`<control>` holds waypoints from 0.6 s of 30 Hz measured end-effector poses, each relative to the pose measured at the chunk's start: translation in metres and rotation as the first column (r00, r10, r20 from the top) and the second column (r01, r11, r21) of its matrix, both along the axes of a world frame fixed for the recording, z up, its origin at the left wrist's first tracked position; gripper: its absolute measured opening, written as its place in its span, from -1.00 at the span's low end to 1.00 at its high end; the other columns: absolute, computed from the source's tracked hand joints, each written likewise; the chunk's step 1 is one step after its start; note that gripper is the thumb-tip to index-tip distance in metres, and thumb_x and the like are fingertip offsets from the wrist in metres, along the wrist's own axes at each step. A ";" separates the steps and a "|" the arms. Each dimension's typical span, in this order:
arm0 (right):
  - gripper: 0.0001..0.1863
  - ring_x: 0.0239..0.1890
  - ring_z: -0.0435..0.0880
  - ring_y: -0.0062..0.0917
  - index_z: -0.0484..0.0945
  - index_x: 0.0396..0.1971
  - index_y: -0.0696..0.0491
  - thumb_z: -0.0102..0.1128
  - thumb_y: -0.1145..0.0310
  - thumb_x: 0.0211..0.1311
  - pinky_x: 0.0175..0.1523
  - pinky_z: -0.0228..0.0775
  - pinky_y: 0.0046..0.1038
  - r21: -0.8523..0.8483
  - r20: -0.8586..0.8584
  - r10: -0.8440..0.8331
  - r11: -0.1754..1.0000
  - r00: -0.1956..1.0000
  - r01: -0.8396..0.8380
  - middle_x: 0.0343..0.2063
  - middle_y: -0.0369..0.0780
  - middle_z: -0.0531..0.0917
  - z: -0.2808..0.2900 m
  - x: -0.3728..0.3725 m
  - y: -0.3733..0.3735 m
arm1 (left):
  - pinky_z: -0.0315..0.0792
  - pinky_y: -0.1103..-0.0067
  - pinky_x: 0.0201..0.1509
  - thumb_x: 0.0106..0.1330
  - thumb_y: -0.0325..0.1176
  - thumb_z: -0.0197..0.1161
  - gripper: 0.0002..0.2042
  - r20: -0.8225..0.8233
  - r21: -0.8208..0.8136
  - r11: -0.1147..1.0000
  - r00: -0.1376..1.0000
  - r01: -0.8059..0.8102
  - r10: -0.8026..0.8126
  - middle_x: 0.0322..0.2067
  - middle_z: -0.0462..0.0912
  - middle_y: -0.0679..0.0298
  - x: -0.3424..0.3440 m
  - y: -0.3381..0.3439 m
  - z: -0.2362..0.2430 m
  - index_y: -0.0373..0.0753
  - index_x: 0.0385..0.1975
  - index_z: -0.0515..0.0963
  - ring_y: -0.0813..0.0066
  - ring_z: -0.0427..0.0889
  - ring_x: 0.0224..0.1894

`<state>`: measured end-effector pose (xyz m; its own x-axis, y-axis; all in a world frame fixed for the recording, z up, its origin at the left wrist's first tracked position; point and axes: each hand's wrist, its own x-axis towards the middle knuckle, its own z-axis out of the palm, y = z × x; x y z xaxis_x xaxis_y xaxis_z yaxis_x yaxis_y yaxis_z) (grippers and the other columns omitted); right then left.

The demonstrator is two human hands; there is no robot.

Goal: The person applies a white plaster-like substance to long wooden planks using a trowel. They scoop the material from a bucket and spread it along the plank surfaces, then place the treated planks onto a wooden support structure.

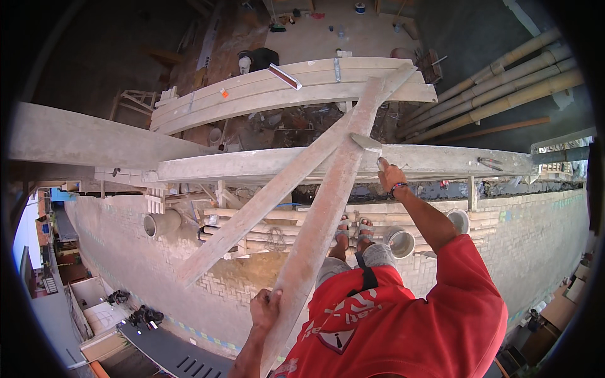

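Note:
My right hand (392, 177) is closed round the handle of a trowel. The grey trowel blade (365, 143) is over the long plank, near the top of a pale concrete beam (441, 157). At lower left, my left hand (265, 307) grips the edge of that plank (328, 214), which is dusty and slants from beside my body up to the far side. A second plank (252, 225) crosses it near the top, and both extend over the beam.
Several long boards (252, 91) lie on the far side, with a crouching person (255, 60) behind them. Bamboo poles (498, 94) lean at right. Below are more poles (265, 214), concrete pipes (399, 242) and a paved street (157, 277). A small tool (490, 164) rests on the beam.

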<state>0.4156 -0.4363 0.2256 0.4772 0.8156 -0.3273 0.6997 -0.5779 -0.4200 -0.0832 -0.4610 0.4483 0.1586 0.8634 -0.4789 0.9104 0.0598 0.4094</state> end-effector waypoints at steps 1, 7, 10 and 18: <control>-0.44 -0.26 0.64 -0.01 0.27 0.21 -0.09 0.06 0.28 0.15 -0.13 0.50 -0.08 0.028 0.017 0.022 0.999 1.000 -0.023 -0.34 0.07 0.62 -0.003 -0.001 -0.005 | 0.38 0.32 -0.49 0.19 -0.01 0.29 -0.56 0.006 -0.022 1.000 1.000 0.002 -0.002 -0.70 0.52 0.02 -0.004 -0.002 -0.002 -0.35 -0.59 0.50 0.08 0.52 -0.63; -0.44 -0.26 0.64 -0.03 0.27 0.21 -0.11 0.06 0.27 0.15 -0.12 0.50 -0.09 -0.018 0.076 0.188 0.982 0.979 -0.187 -0.31 0.07 0.61 0.030 0.000 -0.023 | 0.33 0.42 -0.56 0.19 -0.03 0.31 -0.56 0.082 -0.097 0.995 0.996 -0.039 0.047 -0.77 0.47 0.13 -0.005 -0.005 0.010 -0.35 -0.60 0.49 0.36 0.45 -0.71; -0.44 -0.25 0.65 -0.04 0.27 0.22 -0.12 0.06 0.26 0.16 -0.12 0.50 -0.09 -0.058 0.151 -0.027 0.998 0.988 0.036 -0.29 0.06 0.61 0.019 0.041 -0.028 | 0.32 0.44 -0.58 0.19 -0.05 0.33 -0.57 0.130 -0.107 0.993 0.990 -0.048 0.062 -0.79 0.46 0.15 -0.006 -0.007 0.010 -0.36 -0.61 0.48 0.42 0.42 -0.73; -0.44 -0.27 0.64 -0.03 0.30 0.19 -0.09 0.10 0.28 0.14 -0.12 0.49 -0.09 -0.069 0.151 0.045 0.997 0.988 -0.035 -0.35 0.06 0.63 0.031 0.058 -0.030 | 0.31 0.44 -0.61 0.19 -0.03 0.34 -0.55 0.095 -0.018 1.000 0.995 0.022 -0.020 -0.78 0.46 0.14 -0.009 -0.009 0.019 -0.36 -0.60 0.48 0.46 0.40 -0.73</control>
